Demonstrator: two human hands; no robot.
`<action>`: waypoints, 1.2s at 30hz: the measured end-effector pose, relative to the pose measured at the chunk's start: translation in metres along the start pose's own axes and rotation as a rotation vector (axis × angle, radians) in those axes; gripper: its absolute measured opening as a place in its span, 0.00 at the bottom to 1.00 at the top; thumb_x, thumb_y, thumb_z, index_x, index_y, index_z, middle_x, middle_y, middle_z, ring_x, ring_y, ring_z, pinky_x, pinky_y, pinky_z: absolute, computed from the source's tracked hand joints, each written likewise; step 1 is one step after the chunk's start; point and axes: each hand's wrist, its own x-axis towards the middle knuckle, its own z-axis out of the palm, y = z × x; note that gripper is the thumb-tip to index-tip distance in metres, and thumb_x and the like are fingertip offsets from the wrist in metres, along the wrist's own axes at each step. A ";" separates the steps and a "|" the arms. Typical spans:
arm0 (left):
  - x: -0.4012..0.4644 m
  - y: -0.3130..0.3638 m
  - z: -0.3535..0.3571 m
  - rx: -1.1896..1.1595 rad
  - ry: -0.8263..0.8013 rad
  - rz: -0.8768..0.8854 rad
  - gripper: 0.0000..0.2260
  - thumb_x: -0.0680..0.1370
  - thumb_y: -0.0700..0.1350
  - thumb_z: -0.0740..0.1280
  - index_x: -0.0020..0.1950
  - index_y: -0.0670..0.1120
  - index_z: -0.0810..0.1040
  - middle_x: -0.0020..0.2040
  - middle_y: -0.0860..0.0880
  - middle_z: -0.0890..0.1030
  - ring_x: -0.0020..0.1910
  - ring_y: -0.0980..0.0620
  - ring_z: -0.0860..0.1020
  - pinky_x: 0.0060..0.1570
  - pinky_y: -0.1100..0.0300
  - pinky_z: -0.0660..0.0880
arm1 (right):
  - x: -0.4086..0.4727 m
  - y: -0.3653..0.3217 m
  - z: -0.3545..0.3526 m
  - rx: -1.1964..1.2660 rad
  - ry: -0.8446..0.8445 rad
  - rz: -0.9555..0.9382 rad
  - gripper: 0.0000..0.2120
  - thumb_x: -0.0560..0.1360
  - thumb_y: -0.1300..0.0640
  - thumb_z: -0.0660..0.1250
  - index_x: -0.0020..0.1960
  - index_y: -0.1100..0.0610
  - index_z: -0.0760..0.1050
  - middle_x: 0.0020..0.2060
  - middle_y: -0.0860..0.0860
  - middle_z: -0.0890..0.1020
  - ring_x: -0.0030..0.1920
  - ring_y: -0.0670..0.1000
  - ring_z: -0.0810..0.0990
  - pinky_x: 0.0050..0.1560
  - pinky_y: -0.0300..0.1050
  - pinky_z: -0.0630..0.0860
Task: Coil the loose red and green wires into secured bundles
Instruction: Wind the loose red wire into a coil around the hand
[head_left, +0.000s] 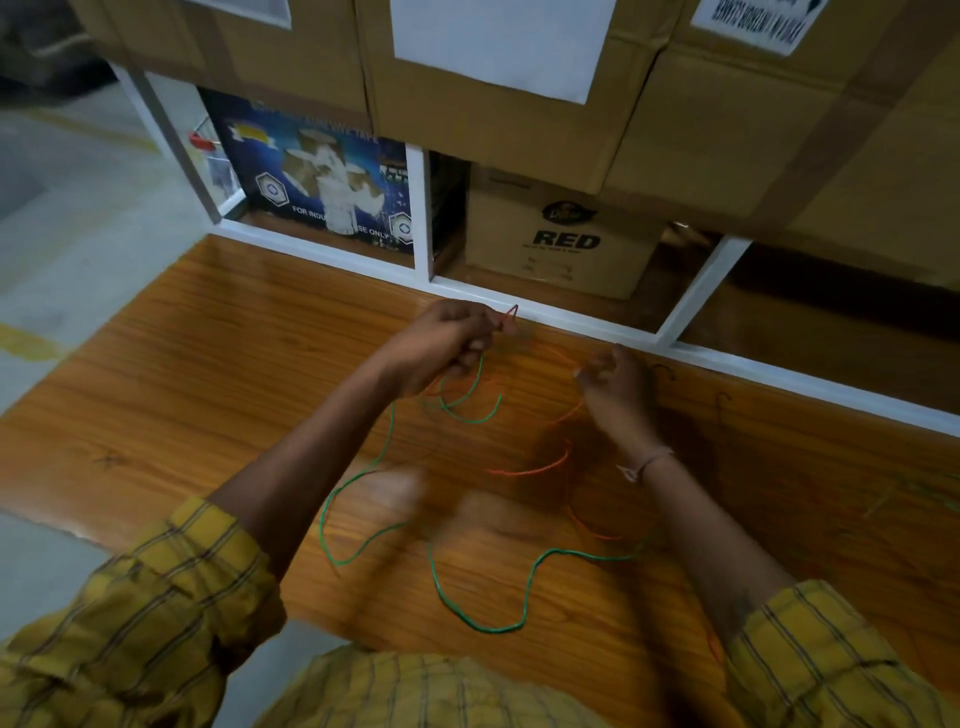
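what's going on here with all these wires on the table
A person in a yellow checked shirt is gathering loose wires over a wooden table. The left hand pinches the ends of the red wire and green wire together. The right hand pinches the red wire further along. Most of both wires lies in loose, uncoiled loops on the table.

Wooden table (208, 395), green wire (467, 616)

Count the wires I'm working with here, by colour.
2. The red wire runs from the left hand to the right hand, sagging over the table. The green wire trails from the left hand across the table.
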 end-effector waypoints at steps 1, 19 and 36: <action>-0.003 0.004 0.001 0.034 -0.021 0.000 0.13 0.88 0.40 0.60 0.64 0.36 0.82 0.33 0.54 0.67 0.30 0.55 0.63 0.26 0.63 0.57 | -0.001 -0.007 -0.003 -0.016 0.023 -0.101 0.19 0.80 0.56 0.72 0.69 0.48 0.75 0.66 0.48 0.76 0.68 0.53 0.76 0.69 0.56 0.77; -0.041 0.040 -0.007 0.314 -0.105 0.180 0.13 0.88 0.44 0.64 0.56 0.36 0.83 0.35 0.53 0.75 0.35 0.54 0.73 0.38 0.61 0.72 | -0.001 -0.048 -0.041 0.396 0.097 -0.244 0.12 0.87 0.51 0.61 0.56 0.59 0.78 0.43 0.52 0.85 0.44 0.48 0.86 0.45 0.41 0.81; -0.009 0.033 -0.013 -0.639 -0.047 0.148 0.11 0.89 0.44 0.56 0.60 0.42 0.76 0.38 0.49 0.74 0.33 0.55 0.67 0.34 0.62 0.68 | 0.003 -0.023 -0.003 -0.302 -0.143 -0.175 0.10 0.85 0.53 0.65 0.52 0.51 0.84 0.46 0.48 0.84 0.48 0.49 0.82 0.51 0.50 0.80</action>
